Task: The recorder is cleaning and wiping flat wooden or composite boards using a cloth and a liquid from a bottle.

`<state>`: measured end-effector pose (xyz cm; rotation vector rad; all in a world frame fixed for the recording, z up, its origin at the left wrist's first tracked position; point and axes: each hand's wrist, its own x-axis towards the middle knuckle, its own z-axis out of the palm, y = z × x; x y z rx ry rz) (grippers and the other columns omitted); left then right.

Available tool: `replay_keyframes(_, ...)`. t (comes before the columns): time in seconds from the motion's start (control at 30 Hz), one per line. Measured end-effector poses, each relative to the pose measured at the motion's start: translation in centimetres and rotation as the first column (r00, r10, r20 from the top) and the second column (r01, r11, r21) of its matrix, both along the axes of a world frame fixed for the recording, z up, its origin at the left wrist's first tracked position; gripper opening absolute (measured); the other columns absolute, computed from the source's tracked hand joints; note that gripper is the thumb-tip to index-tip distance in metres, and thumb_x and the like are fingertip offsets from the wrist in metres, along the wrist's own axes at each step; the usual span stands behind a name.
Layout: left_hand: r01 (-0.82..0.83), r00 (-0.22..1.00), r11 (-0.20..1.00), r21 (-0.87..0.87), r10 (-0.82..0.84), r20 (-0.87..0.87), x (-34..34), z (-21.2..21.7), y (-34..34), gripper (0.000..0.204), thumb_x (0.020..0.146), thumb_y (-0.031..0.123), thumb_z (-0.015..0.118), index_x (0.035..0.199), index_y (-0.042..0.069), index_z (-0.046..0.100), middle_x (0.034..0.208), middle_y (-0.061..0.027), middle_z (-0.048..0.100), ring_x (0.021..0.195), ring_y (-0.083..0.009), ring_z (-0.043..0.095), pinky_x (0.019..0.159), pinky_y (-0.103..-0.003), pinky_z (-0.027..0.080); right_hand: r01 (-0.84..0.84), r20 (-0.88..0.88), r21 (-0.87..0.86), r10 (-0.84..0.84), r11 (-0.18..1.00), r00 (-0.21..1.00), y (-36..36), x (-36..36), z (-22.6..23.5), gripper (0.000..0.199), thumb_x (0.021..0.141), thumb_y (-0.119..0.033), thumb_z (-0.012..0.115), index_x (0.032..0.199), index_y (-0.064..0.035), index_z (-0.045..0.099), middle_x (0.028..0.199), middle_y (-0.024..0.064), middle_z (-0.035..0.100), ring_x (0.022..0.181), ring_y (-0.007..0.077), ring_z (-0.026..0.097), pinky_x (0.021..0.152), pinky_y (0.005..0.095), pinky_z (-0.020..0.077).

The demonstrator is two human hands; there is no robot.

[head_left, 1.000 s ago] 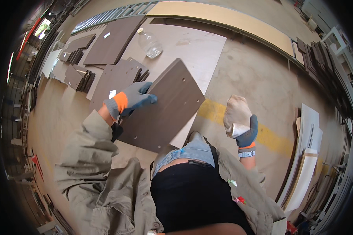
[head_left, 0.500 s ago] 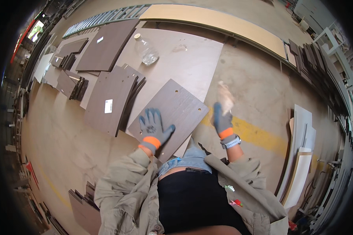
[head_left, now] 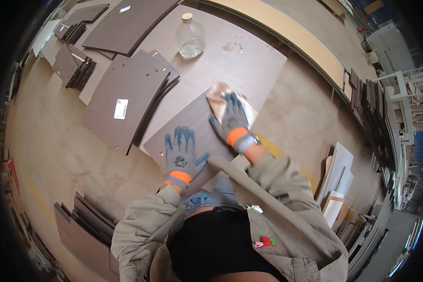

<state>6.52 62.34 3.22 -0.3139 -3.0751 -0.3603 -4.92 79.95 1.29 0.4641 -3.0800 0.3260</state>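
Both hands work the dark brown panel (head_left: 192,127) lying on the worktop (head_left: 249,61): left hand (head_left: 181,157) open, pressing flat; right hand (head_left: 230,120) spread on a tan cloth (head_left: 218,98). Steadying near, wiping evenly outward seems best. Beyond stands a clear bottle (head_left: 190,37).

— What sort of place is this?
— A woodworking shop, likely for furniture panels; dark boards (head_left: 122,101) lie stacked on a bare concrete floor (head_left: 56,155), some drilled with holes.
— Anything more?
— More stacks (head_left: 80,225) by the feet; pale sheets (head_left: 336,176) lean at the right; a long light board (head_left: 286,35) runs along the top; metal racks (head_left: 402,98) stand beyond.
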Motion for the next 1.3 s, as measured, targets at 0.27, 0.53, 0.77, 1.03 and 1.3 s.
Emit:
replay_keyframes(0.27,0.031,0.996,0.999,-0.02,-0.029,0.081,-0.3,1.4,-0.1,0.083,0.081,0.053,0.053,0.139,-0.003,0.034,0.145,-0.0231,0.03,0.139,-0.0397,0.018,0.111,-0.059,0.009,-0.002,0.112,0.149,-0.015,0.989,0.994,3.7,4.7,2.5,0.077,0.087,-0.05,0.047,0.142,0.0018,0.03,0.147,0.0229,0.028,0.138,0.0348,0.022,0.115,0.0402,0.0125)
replay_keyframes(0.53,0.009,0.997,0.998,-0.065,-0.004,0.08,-0.7,0.6,0.3,0.081,0.082,0.055,0.05,0.137,-0.003,0.037,0.141,-0.0236,0.035,0.138,-0.0399,0.02,0.112,-0.058,0.008,-0.086,-0.055,-0.043,0.084,0.995,0.995,-5.4,-3.8,0.1,0.077,0.09,-0.053,0.04,0.143,0.002,0.029,0.15,0.0229,0.023,0.142,0.0318,0.016,0.116,0.0388,0.0072)
replay_keyframes(0.77,-0.066,0.998,0.998,-0.019,0.066,-0.01,0.9,-1.3,-1.3,0.073,0.081,0.053,0.053,0.134,0.004,0.043,0.141,-0.0218,0.037,0.133,-0.0371,0.03,0.112,-0.054,0.013,-0.384,0.134,-0.331,0.446,0.862,0.885,-7.1,-0.2,1.8,0.08,0.085,-0.048,0.051,0.141,0.0048,0.028,0.144,0.0263,0.031,0.136,0.0376,0.027,0.115,0.0391,0.017)
replay_keyframes(1.03,-0.655,0.72,0.649,0.386,0.381,0.58,12.7,-8.8,-7.6,0.047,0.081,0.041,0.064,0.103,0.0,0.059,0.09,-0.018,0.06,0.086,-0.0315,0.058,0.075,-0.041,0.046,-0.252,0.041,0.121,0.249,0.96,0.968,-6.5,-3.1,1.0,0.079,0.089,-0.052,0.039,0.146,-0.0004,0.022,0.151,0.0217,0.019,0.142,0.0331,0.014,0.116,0.0382,0.0072)
replay_keyframes(1.3,-0.688,0.651,0.447,0.572,0.032,0.758,10.4,-8.1,-3.5,0.046,0.088,0.04,0.057,0.113,0.002,0.062,0.09,-0.0137,0.069,0.091,-0.0276,0.064,0.084,-0.039,0.048,-0.728,0.063,-0.012,0.727,0.685,0.683,-13.9,5.6,1.0,0.075,0.09,-0.052,0.042,0.14,0.0019,0.034,0.148,0.0204,0.028,0.14,0.0302,0.022,0.116,0.0378,0.0116)
